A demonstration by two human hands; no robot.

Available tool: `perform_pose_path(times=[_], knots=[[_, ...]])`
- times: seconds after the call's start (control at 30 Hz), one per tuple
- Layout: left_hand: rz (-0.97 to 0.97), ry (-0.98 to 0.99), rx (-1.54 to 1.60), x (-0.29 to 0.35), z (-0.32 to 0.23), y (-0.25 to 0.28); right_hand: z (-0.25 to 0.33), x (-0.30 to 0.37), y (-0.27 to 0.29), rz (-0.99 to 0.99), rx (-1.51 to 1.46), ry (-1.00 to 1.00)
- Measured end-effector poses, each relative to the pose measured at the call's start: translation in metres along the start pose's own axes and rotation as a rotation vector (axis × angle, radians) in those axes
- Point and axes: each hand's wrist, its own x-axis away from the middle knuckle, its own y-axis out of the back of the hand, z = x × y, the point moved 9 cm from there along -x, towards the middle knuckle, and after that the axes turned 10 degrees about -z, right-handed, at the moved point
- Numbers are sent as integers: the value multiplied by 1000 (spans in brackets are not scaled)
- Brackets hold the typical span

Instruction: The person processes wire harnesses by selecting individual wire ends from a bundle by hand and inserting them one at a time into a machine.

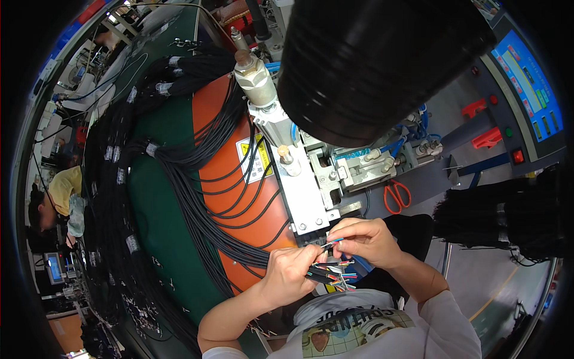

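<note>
Fingers closed, my left hand (288,270) grips a bundle of black cables (236,248) close to its end. Beyond that hand the stripped cable ends fan out into thin coloured wires (342,278). My right hand (372,240) pinches the tip of a thin wire, light and blue in colour, just in front of my left fingertips. Both hands are at the near end of a metal machine (305,194) with a white plate. Several single black cables curve from the bundle toward that machine's side.
An orange panel (272,209) lies under the cables, on a green table (158,203). Thick black cable bundles (110,179) line the left. A large black cylinder (376,66) blocks the upper middle. Red-handled scissors (397,196), a control screen (526,84) and hanging black cables (496,218) are at right.
</note>
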Motion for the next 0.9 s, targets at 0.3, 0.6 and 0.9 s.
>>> perform_pose_path(times=[0.3, 0.6, 0.9], knots=[[155, -31, 87, -4, -2, -4, 5, -6, -1, 115, 63, 5], [227, -14, 131, -4, -2, -8, 20, -5, -2, 116, 475, 243], [72, -162, -331, 1, -17, -3, 48, 11, -22, -142, 1192, 690]])
